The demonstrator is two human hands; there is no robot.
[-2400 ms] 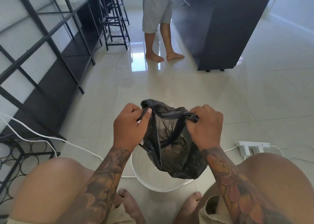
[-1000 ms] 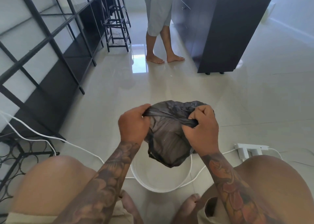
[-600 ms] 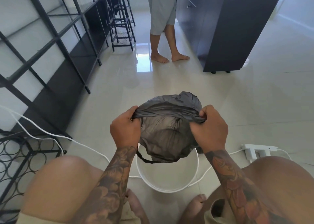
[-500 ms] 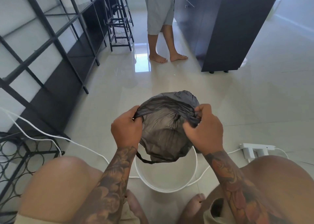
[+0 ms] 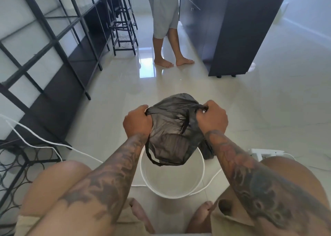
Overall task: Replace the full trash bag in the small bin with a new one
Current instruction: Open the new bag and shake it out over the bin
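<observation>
While the left hand (image 5: 137, 122) and right hand (image 5: 212, 118) each clench the black bag (image 5: 172, 133) mouth above the white bin (image 5: 172, 195), opening is judged underway; next, spreading and lowering inside is required.

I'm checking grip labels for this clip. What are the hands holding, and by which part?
Both hold the black trash bag by its top edge: left hand at one end, right hand at the other.
</observation>
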